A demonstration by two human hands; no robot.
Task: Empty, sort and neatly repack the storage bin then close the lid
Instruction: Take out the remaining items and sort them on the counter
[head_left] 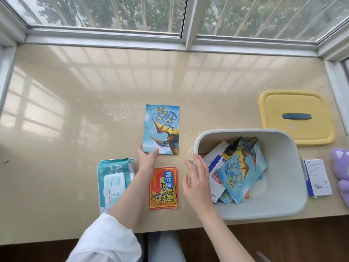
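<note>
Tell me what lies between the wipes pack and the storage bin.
Head view: the orange packet lies flat there, between the left forearm and the open right hand at the bin's rim. The left hand holds the dinosaur packet.

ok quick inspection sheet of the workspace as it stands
surface: glossy beige sill top, faint scuffs
job's things: bin open, packets inside; yellow lid off, behind it; dinosaur packet, orange warmer pack, wipes pack laid out left of bin
clutter: white box and purple plush right of bin
grippers: left hand pinches dinosaur packet's near corner; right hand open over bin's left rim
cables: nothing seen
surroundings: window, trees outside
</note>
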